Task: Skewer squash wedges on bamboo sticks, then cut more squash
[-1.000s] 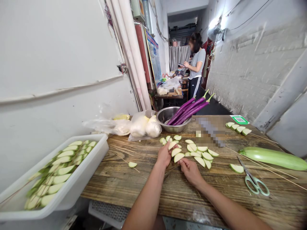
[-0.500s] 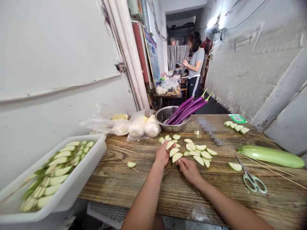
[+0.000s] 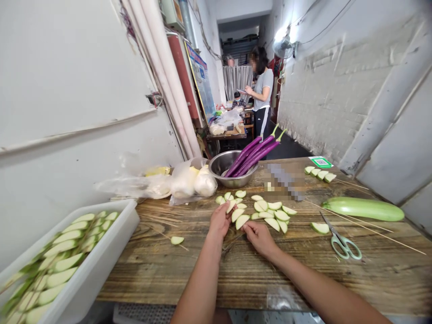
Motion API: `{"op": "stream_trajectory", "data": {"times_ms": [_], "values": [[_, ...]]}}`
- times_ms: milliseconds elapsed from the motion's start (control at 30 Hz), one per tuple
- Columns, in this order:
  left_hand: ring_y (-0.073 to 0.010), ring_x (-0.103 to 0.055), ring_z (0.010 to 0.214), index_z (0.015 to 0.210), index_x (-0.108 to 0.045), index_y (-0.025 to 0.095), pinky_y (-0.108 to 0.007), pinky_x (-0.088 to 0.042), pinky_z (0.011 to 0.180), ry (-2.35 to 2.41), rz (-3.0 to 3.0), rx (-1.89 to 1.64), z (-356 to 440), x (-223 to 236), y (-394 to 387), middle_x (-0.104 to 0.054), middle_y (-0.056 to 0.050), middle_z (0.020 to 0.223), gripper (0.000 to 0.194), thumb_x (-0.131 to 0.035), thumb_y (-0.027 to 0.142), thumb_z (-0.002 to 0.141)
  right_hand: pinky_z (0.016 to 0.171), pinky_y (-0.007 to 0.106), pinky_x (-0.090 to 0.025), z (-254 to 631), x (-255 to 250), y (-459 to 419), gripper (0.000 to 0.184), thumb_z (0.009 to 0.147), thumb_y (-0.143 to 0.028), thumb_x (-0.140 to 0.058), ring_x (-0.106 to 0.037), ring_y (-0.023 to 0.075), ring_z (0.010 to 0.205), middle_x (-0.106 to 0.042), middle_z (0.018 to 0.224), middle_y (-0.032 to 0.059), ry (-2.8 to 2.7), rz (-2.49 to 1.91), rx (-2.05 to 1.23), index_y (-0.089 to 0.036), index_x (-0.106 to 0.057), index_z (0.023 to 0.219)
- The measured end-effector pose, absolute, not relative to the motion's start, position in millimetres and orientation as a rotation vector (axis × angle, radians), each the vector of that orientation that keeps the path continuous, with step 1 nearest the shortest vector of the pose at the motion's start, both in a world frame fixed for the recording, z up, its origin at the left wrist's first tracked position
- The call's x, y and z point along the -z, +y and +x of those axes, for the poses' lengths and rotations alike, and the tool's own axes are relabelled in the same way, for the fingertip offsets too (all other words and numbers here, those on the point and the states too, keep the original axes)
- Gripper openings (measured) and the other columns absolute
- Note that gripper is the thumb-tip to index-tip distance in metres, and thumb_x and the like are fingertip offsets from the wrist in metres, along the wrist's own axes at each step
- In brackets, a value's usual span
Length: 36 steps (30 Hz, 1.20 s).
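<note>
Our view has turned slightly right since the earlier frame, so everything on the wooden table (image 3: 158,279) sits further left, while both hands keep nearly the same pose. Leftmost we see a white tub (image 3: 106,254) of skewered slices, then thin sticks (image 3: 164,215) and a lone slice (image 3: 177,240). Our left hand (image 3: 220,221) pinches the top of a three-slice fan (image 3: 237,215). Our right hand (image 3: 259,236) has its fingertips close together at the fan's lowest slice; we cannot tell what they grip. Beyond it lie loose slices (image 3: 281,216), scissors (image 3: 344,247) and a green gourd (image 3: 364,209).
</note>
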<state>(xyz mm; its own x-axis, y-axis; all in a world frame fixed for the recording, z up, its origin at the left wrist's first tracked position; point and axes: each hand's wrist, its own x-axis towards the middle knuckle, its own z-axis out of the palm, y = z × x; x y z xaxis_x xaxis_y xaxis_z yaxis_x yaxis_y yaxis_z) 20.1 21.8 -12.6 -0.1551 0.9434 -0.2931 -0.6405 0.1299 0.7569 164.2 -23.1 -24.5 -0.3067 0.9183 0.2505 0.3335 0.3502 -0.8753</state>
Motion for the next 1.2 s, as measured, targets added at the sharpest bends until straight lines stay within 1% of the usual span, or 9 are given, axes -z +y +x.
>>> {"op": "stream_trajectory", "data": {"times_ms": [133,267,367,533,667,800,933,1067,1200], "values": [[-0.0127,-0.063,0.062,0.08,-0.062,0.011,-0.024,-0.052,0.064,1.02,0.434,-1.42,15.2,10.7,18.8,-0.067,-0.007,0.071,0.009,-0.062,0.017,0.073,0.053,0.019,-0.032,163.8,24.0,-23.7,0.025,0.079,-0.019,-0.039,-0.043,0.0096,0.053,-0.05,0.053,-0.0025,-1.876,-1.062,-0.918,-0.015,-0.058,0.063],[-0.0137,-0.064,0.068,0.084,-0.062,0.012,-0.024,-0.053,0.064,1.025,0.499,-1.312,10.6,7.6,17.0,-0.068,-0.007,0.077,0.013,-0.063,0.012,0.071,0.052,0.018,-0.033,162.8,25.0,-24.2,0.025,0.079,-0.018,-0.04,-0.044,0.0095,0.052,-0.053,0.053,-0.0022,-1.86,-1.087,-0.929,-0.016,-0.062,0.067],[-0.0119,-0.063,0.067,0.082,-0.062,0.012,-0.022,-0.052,0.064,1.039,0.526,-1.318,7.5,6.6,16.6,-0.067,-0.007,0.078,0.012,-0.062,0.008,0.071,0.05,0.017,-0.032,163.0,23.9,-23.4,0.024,0.078,-0.017,-0.041,-0.044,0.0089,0.05,-0.051,0.049,-0.0034,-1.859,-1.09,-0.963,-0.016,-0.064,0.069],[-0.0112,-0.062,0.065,0.076,-0.061,0.011,-0.022,-0.052,0.063,1.021,0.488,-1.33,2.4,8.9,17.6,-0.066,-0.006,0.073,0.005,-0.061,0.008,0.072,0.048,0.017,-0.03,170.4,17.7,-17.2,0.024,0.076,-0.015,-0.041,-0.04,0.0076,0.046,-0.047,0.045,-0.0051,-1.9,-1.038,-1.051,-0.016,-0.064,0.066],[-0.011,-0.062,0.068,0.077,-0.06,0.012,-0.023,-0.051,0.068,0.97,0.511,-1.34,0.4,9.8,15.1,-0.065,-0.005,0.074,0.01,-0.065,0.009,0.069,0.045,0.018,-0.028,179.4,13.7,-14.5,0.023,0.076,-0.019,-0.042,-0.037,0.0071,0.043,-0.045,0.044,-0.0056,-1.912,-1.017,-1.153,-0.015,-0.062,0.066],[-0.0096,-0.06,0.068,0.086,-0.06,0.013,-0.023,-0.049,0.069,0.843,0.546,-1.239,-1.6,11.1,14.9,-0.065,-0.004,0.076,0.022,-0.067,0.008,0.066,0.04,0.017,-0.023,186.2,10.2,-12.0,0.023,0.078,-0.029,-0.043,-0.03,0.0063,0.038,-0.037,0.041,-0.0079,-1.876,-1.006,-1.344,-0.015,-0.06,0.068],[-0.0105,-0.06,0.065,0.085,-0.06,0.012,-0.024,-0.049,0.064,0.82,0.493,-1.235,-2.8,14.3,17.9,-0.064,-0.005,0.073,0.021,-0.067,0.007,0.065,0.035,0.017,-0.014,193.0,4.0,-7.5,0.025,0.079,-0.037,-0.043,-0.021,0.0048,0.033,-0.031,0.041,-0.0101,-1.85,-1.027,-1.541,-0.016,-0.057,0.074],[-0.0119,-0.06,0.065,0.079,-0.06,0.011,-0.026,-0.049,0.066,0.836,0.448,-1.291,-4.4,15.4,17.8,-0.064,-0.004,0.071,0.018,-0.069,0.007,0.064,0.033,0.017,-0.01,201.5,-2.9,-4.6,0.028,0.078,-0.042,-0.045,-0.017,0.0039,0.031,-0.026,0.038,-0.0115,-1.858,-1.018,-1.671,-0.017,-0.055,0.073],[-0.0157,-0.062,0.074,0.097,-0.059,0.016,-0.031,-0.049,0.068,0.804,0.504,-1.113,-5.0,11.0,12.9,-0.066,-0.007,0.083,0.036,-0.069,0.008,0.064,0.032,0.017,-0.01,208.0,-6.6,-3.6,0.029,0.077,-0.044,-0.047,-0.016,0.0035,0.03,-0.027,0.037,-0.0118,-1.837,-1.024,-1.724,-0.016,-0.056,0.074]]}}
